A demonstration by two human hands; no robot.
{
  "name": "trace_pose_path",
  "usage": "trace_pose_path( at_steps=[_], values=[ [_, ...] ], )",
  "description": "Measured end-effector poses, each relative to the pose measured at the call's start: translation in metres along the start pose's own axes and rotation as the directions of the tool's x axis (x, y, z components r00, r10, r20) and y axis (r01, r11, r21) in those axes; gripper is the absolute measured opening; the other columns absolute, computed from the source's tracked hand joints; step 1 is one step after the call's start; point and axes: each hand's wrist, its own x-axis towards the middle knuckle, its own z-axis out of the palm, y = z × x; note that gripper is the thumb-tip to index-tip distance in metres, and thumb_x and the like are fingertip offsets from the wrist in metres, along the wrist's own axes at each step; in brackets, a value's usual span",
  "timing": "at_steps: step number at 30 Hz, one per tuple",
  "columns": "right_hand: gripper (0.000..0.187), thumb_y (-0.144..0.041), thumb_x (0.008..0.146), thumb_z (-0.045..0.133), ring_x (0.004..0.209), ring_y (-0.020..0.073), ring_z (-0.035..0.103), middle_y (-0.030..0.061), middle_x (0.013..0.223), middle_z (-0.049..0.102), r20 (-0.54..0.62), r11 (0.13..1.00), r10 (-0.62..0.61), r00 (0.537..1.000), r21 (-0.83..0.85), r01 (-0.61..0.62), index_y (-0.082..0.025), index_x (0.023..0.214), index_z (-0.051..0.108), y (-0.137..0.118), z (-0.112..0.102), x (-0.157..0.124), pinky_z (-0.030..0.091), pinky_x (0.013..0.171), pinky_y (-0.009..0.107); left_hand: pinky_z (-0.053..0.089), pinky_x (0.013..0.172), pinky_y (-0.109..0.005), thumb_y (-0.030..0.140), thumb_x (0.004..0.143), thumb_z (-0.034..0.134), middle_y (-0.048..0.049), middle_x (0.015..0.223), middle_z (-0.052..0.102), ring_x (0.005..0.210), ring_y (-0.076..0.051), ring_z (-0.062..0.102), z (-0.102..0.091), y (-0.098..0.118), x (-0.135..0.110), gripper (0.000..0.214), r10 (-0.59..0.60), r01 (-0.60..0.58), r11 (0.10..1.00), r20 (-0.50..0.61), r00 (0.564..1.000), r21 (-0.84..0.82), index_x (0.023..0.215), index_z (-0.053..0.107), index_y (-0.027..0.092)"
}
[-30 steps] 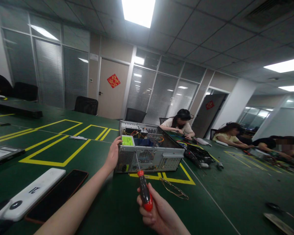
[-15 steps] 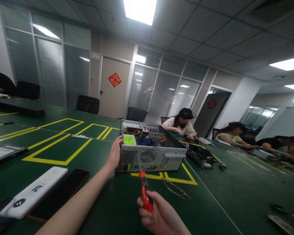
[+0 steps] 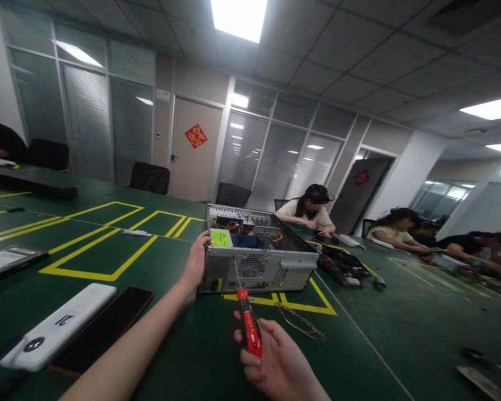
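A computer case [image 3: 290,275] lies on its side on the green table, its upper side uncovered and coloured cables showing inside. My left hand [image 3: 197,259] grips its left edge beside the power supply [image 3: 220,239], which has a bright green label. In my right hand [image 3: 271,356] is a red and black screwdriver [image 3: 249,323]. Its shaft points up and away, and the tip meets the rear panel between the power supply grille and the fan grille. Whether it sits in a screw is too small to tell.
Eyeglasses [image 3: 300,322] lie right of the screwdriver. A white power bank [image 3: 62,326] and a dark phone [image 3: 104,328] are at left, near a hard drive [image 3: 10,263]. Behind the case's right side sits an open black tool kit [image 3: 344,266]. Other people work across the table.
My right hand's fingers have shifted round the screwdriver handle, and the handle has turned slightly. My left hand and the computer case stay where they were.
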Motion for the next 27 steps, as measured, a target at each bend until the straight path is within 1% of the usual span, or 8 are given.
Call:
trace_pose_path(
  at_steps=[2, 4, 8, 12, 15, 19, 23, 27],
  values=[
    [0.062, -0.034, 0.077, 0.123, 0.074, 0.0107, 0.072, 0.0069, 0.112, 0.094, 0.021, 1.0, -0.008, 1.0, -0.002, 0.008, -0.02, 0.127, 0.09, 0.002, 0.001, -0.001, 0.043, 0.064, 0.017, 0.053, 0.155, -0.067, 0.087, 0.126, 0.045, -0.0143, 0.179, 0.082, 0.172, -0.04, 0.075, -0.001, 0.0, 0.0, 0.068, -0.002, 0.002, 1.0, 0.006, 1.0, -0.006, 0.137, 0.087, 0.035],
    [0.069, -0.034, 0.075, 0.127, 0.086, 0.0151, 0.083, 0.0104, 0.124, 0.096, 0.025, 0.999, -0.009, 1.0, -0.048, 0.01, -0.021, 0.131, 0.09, 0.005, 0.002, -0.001, 0.053, 0.073, 0.02, 0.053, 0.154, -0.067, 0.087, 0.126, 0.046, -0.0145, 0.179, 0.082, 0.172, -0.04, 0.074, -0.001, 0.0, 0.0, 0.068, 0.0, 0.0, 1.0, 0.01, 1.0, -0.011, 0.138, 0.087, 0.034],
    [0.079, -0.044, 0.073, 0.133, 0.092, 0.0168, 0.086, 0.0135, 0.122, 0.095, -0.01, 0.994, -0.053, 0.999, -0.098, 0.052, -0.014, 0.133, 0.09, 0.008, -0.001, 0.001, 0.06, 0.081, 0.021, 0.051, 0.156, -0.066, 0.09, 0.125, 0.045, -0.0152, 0.18, 0.082, 0.172, -0.04, 0.074, -0.001, 0.0, 0.0, 0.071, 0.004, -0.004, 1.0, 0.013, 1.0, -0.004, 0.139, 0.086, 0.033],
    [0.078, -0.049, 0.069, 0.134, 0.07, 0.0064, 0.063, 0.0009, 0.094, 0.083, -0.061, 0.997, -0.074, 0.995, -0.038, 0.072, -0.013, 0.123, 0.092, 0.005, -0.003, 0.0, 0.045, 0.061, 0.015, 0.05, 0.157, -0.066, 0.09, 0.125, 0.042, -0.0162, 0.178, 0.082, 0.17, -0.039, 0.076, 0.0, -0.002, 0.0, 0.073, 0.017, -0.017, 1.0, 0.001, 1.0, 0.004, 0.139, 0.086, 0.033],
    [0.064, -0.044, 0.073, 0.133, 0.062, 0.0026, 0.047, -0.001, 0.091, 0.081, -0.077, 0.999, -0.045, 0.996, -0.029, 0.043, -0.016, 0.112, 0.09, 0.001, -0.003, -0.002, 0.029, 0.053, 0.012, 0.049, 0.157, -0.065, 0.09, 0.125, 0.044, -0.0156, 0.179, 0.082, 0.171, -0.039, 0.076, 0.0, -0.003, 0.0, 0.072, 0.022, -0.022, 1.0, 0.001, 1.0, 0.001, 0.139, 0.086, 0.034],
    [0.072, -0.044, 0.073, 0.133, 0.054, -0.0005, 0.035, -0.0025, 0.093, 0.085, -0.068, 0.997, -0.017, 0.998, -0.077, 0.012, -0.022, 0.126, 0.09, -0.003, -0.001, -0.005, 0.016, 0.051, 0.013, 0.05, 0.156, -0.065, 0.091, 0.125, 0.044, -0.0146, 0.177, 0.083, 0.17, -0.039, 0.075, 0.001, -0.004, 0.0, 0.072, 0.021, -0.021, 1.0, -0.009, 1.0, -0.003, 0.139, 0.087, 0.034],
    [0.081, -0.052, 0.07, 0.133, 0.057, 0.0029, 0.052, -0.0005, 0.095, 0.089, -0.012, 0.998, 0.011, 1.0, -0.069, -0.012, -0.023, 0.13, 0.088, -0.002, 0.003, -0.005, 0.029, 0.056, 0.016, 0.053, 0.154, -0.063, 0.09, 0.125, 0.044, -0.0143, 0.178, 0.083, 0.169, -0.038, 0.077, 0.0, -0.004, 0.0, 0.072, 0.029, -0.029, 1.0, -0.005, 1.0, 0.003, 0.138, 0.087, 0.034],
    [0.078, -0.039, 0.068, 0.13, 0.08, 0.0143, 0.081, 0.0074, 0.122, 0.097, 0.029, 0.995, 0.058, 0.998, -0.078, -0.056, -0.024, 0.131, 0.085, 0.001, 0.003, -0.001, 0.049, 0.072, 0.023, 0.054, 0.154, -0.062, 0.088, 0.127, 0.044, -0.014, 0.179, 0.083, 0.169, -0.037, 0.077, -0.002, -0.004, 0.0, 0.071, 0.031, -0.032, 0.999, 0.005, 0.999, 0.017, 0.138, 0.087, 0.032]
  ],
)
